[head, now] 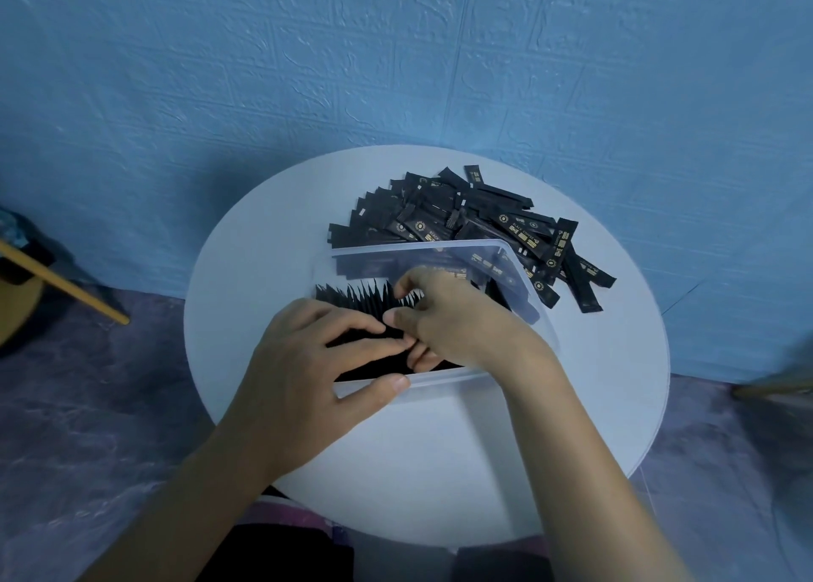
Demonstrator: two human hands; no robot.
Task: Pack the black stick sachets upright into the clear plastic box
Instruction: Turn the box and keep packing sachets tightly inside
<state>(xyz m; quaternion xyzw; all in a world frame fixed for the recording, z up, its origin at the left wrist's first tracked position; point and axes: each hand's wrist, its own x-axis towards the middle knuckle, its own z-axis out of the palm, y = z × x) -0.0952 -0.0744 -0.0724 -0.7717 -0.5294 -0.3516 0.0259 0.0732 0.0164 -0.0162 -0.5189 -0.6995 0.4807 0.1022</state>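
A clear plastic box [440,247] sits in the middle of a round white table [440,449]. Rows of black stick sachets [352,295] stand upright inside its left part. My left hand [308,374] lies over the box's near left side, fingers flat on the sachet tops and thumb along the front wall. My right hand [448,317] reaches into the box from the right, fingers curled among the upright sachets; what it pinches is hidden. A loose pile of black sachets [462,216] with gold print lies behind and to the right of the box.
A blue textured wall stands right behind the table. A wooden stick [66,286] and dark objects are at the left, over a purple floor. Something blurred shows at the right edge [783,383].
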